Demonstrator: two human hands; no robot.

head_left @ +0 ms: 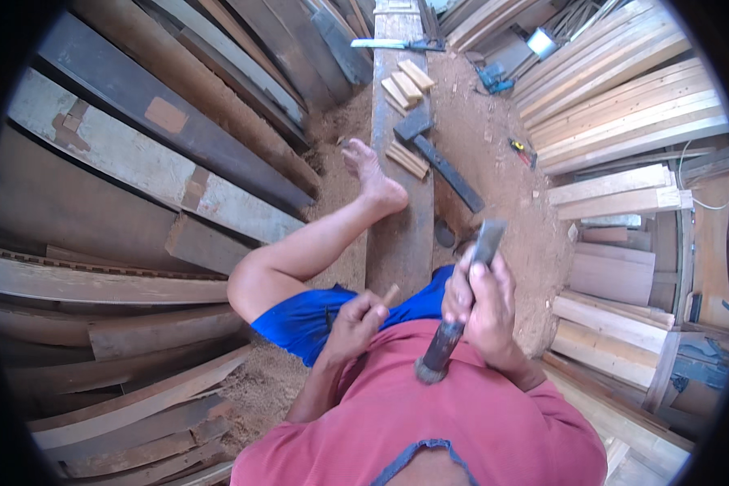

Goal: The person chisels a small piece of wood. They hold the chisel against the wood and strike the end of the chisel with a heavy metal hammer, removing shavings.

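Note:
My right hand [488, 301] is closed around a chisel [489, 240]. Its flat metal blade points up and away, and its dark handle slants down toward my red shirt. In my left hand [356, 326], closed in front of my lap, is a small wood piece [391, 295]; only its end sticks out past the fingers. Beyond my hands runs a long plank bench [398, 243] with my bare foot on it. A dark mallet-like tool [452, 175] lies across the bench's right edge. Beside it are several thin wood strips [407, 160] and, farther off, small pale wood blocks [409, 81].
A long tool with a pale end [381, 43] lies across the bench's far part. Boards [170, 174] lean along the left, and stacked lumber [624, 105] stands at the right. On the sawdust-covered floor [494, 154] sit a blue tool [494, 79] and a red-and-yellow hand tool [524, 152].

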